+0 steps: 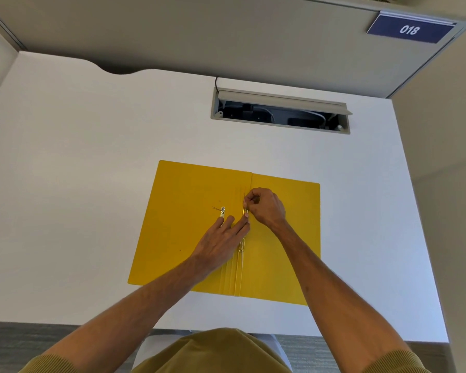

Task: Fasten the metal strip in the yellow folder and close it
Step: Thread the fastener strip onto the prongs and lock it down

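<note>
Yellow folder [189, 238] open flat, frame centre. Right hand [267, 208] pinching metal strip [243, 246] at spine; left hand [221, 238] flat, fingers apart, apparently steadying. Fastening unfinished; closing pending.

Folder [189, 238]: plain yellow, unpatterned. Metal strip [242, 247]: gold-toned. Loose clip [222, 212]: gold with a silver end. Worktop [92, 157]: plain white. Sign [409, 29]: navy, white "018". Sleeves [51, 364]: ribbed olive-mustard. Partition [199, 30]: grey-beige.
</note>
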